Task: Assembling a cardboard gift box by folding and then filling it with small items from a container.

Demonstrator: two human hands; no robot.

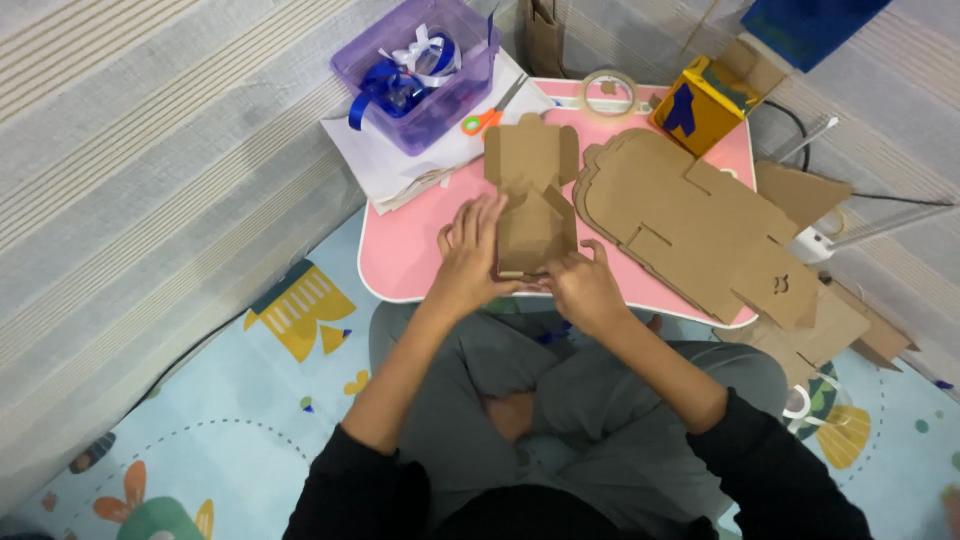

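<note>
Person: seated cross-legged on a patterned play mat, black sleeves and grey trousers, at the near edge of a small pink table.
Left hand: laid flat against the left wall of a half-folded cardboard box, fingers spread and pressing it; it steadies the box rather than closing round it.
Right hand: at the box's near right corner, fingers curled and pinching the cardboard edge there.
Cardboard box: brown, die-cut, near the middle of the table's near edge, its lid flap open and lying flat toward the far edge.
Flat cardboard blanks: a stack of unfolded cut-outs just right of the box, running over the table's right edge.
Orange-handled scissors: beyond the box, on white paper sheets at the far left corner.
Purple plastic tub: on those sheets, holding blue and white ribbon.
Tape roll: at the far edge.
Yellow and blue box: at the far right corner, lid open.
</note>
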